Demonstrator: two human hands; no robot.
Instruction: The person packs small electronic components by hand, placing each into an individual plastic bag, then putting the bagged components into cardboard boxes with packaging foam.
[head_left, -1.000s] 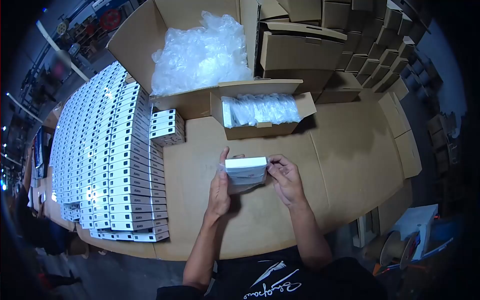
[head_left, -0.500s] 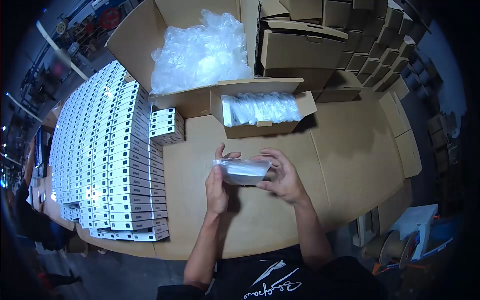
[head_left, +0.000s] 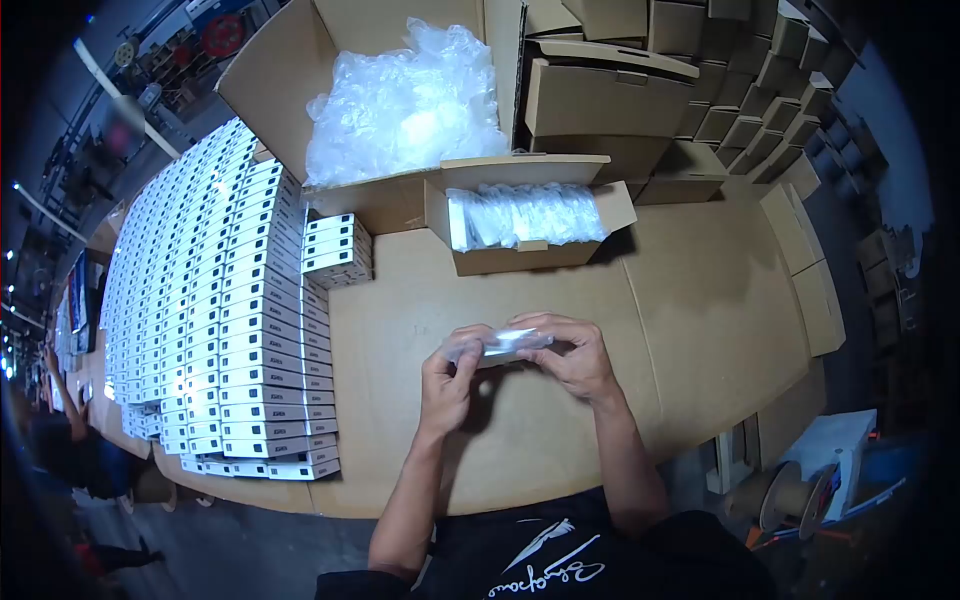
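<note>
A small item in clear plastic wrap (head_left: 512, 343) is held up over the cardboard-covered table (head_left: 540, 440). My left hand (head_left: 450, 378) grips its left end between thumb and fingers. At its right end, my right hand (head_left: 575, 358) pinches the wrap, with the fingers curled over the top. Beyond both hands stands an open carton (head_left: 525, 262) holding a row of wrapped items (head_left: 530, 215). What is inside the wrap in my hands cannot be made out.
Rows of stacked white boxes (head_left: 240, 330) fill the left side, with a smaller stack (head_left: 335, 250) beside them. A big carton of clear plastic bags (head_left: 405, 110) stands at the back. Brown cartons (head_left: 610, 100) are at the back right. A person (head_left: 75, 440) is at far left.
Both hands have closed in on the wrapped item, which now looks narrower and more folded. My right fingers, spread before, now curl over it. The person at far left has moved an arm.
</note>
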